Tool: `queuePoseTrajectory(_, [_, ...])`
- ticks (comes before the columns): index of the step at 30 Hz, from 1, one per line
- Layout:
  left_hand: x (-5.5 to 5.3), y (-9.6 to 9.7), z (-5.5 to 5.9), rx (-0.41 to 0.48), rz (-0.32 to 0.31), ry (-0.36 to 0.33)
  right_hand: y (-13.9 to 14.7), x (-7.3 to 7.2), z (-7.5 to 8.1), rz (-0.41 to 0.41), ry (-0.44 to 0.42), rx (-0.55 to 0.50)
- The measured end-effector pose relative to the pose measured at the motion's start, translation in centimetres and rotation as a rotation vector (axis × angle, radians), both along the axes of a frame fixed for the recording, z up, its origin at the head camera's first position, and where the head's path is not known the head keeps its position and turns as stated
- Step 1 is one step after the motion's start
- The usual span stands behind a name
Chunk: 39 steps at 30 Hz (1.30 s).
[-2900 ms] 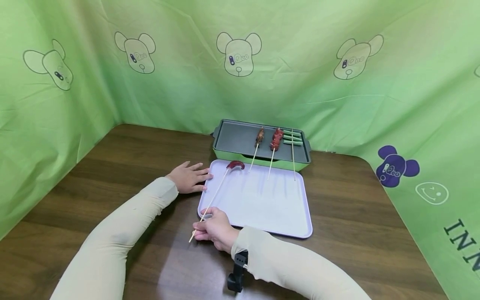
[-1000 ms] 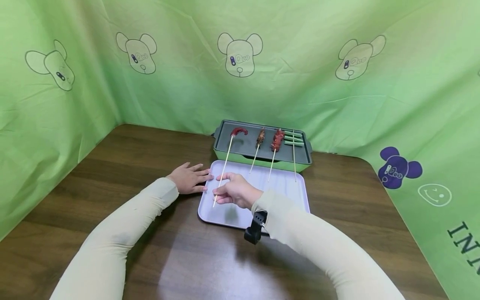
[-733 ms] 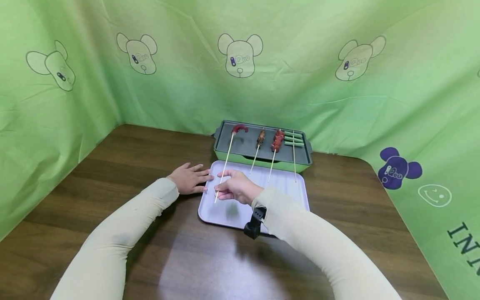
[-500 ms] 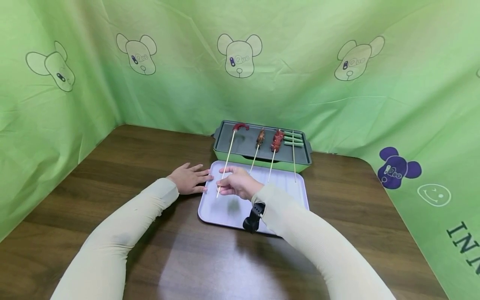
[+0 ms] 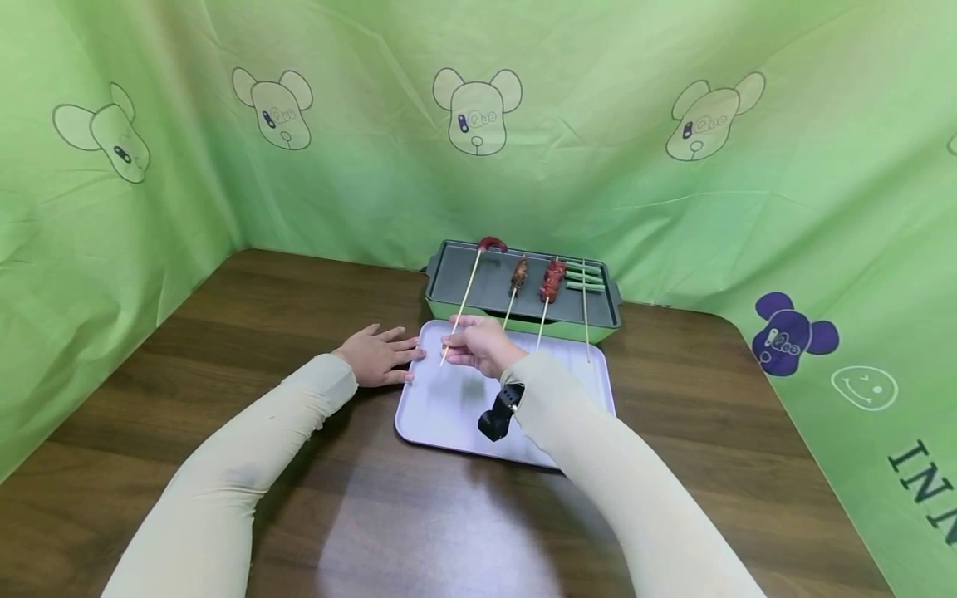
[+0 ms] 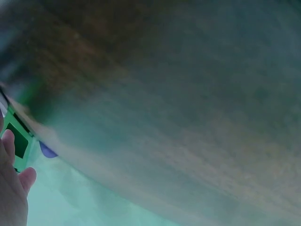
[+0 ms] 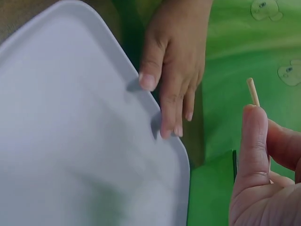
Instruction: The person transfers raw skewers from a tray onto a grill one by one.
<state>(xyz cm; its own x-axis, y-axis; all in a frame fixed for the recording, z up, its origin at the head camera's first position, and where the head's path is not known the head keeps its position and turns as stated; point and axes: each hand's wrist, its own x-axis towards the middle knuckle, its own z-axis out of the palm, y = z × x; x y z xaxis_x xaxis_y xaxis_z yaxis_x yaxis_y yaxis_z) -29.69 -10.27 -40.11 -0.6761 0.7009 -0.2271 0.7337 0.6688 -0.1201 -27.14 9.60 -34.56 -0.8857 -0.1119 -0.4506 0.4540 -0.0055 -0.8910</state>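
My right hand (image 5: 484, 345) pinches the lower stick of a skewer (image 5: 467, 292) between thumb and fingers. At its far end a curved, glossy dark red piece (image 5: 492, 243) overlaps the back of the grill plate (image 5: 493, 286) in the head view. The stick's blunt end (image 7: 253, 92) pokes out past the thumb in the right wrist view. With fingers spread, my left hand (image 5: 377, 357) rests at the left edge of a pale lilac tray (image 5: 441, 415); the right wrist view shows its fingertips on the rim. The left wrist view is mostly blurred.
On the grill plate lie a brown meat skewer (image 5: 519, 274), a red meat skewer (image 5: 552, 281) and a skewer of green vegetable sticks (image 5: 594, 286). Their handles reach forward over the tray. A green printed curtain (image 5: 359, 191) hangs behind the wooden table (image 5: 299, 299).
My right hand has carried the skewer up from the tray and forward over the grill, lately also a little to the right. The left hand has stayed put.
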Motion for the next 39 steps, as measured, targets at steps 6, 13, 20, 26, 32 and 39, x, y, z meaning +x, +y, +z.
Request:
queuePoseTrajectory(6, [0.0, -0.1, 0.1, 0.001, -0.010, 0.011, -0.2, -0.6, -0.2, -0.018, -0.010, 0.003])
queuePoseTrajectory(13, [-0.1, -0.1, -0.1, 0.000, -0.006, 0.013, -1.0, -0.7, 0.1, -0.030, -0.012, 0.025])
queuePoseTrajectory(20, [0.0, -0.3, 0.0, 0.039, -0.021, 0.001, -1.2, -1.2, 0.1, -0.051, -0.030, 0.034])
queuePoseTrajectory(26, [0.0, 0.0, -0.1, 0.013, 0.003, -0.025, -1.1, -1.4, -0.1, -0.063, -0.048, 0.060])
queuePoseTrajectory(32, [-0.2, 0.1, -0.3, -0.019, 0.017, -0.008, -1.1, -1.6, -0.2, -0.083, -0.040, 0.055])
queuePoseTrajectory(39, [-0.3, 0.0, -0.4, -0.026, 0.025, -0.005, -1.3, -1.7, -0.7, -0.088, -0.021, 0.062])
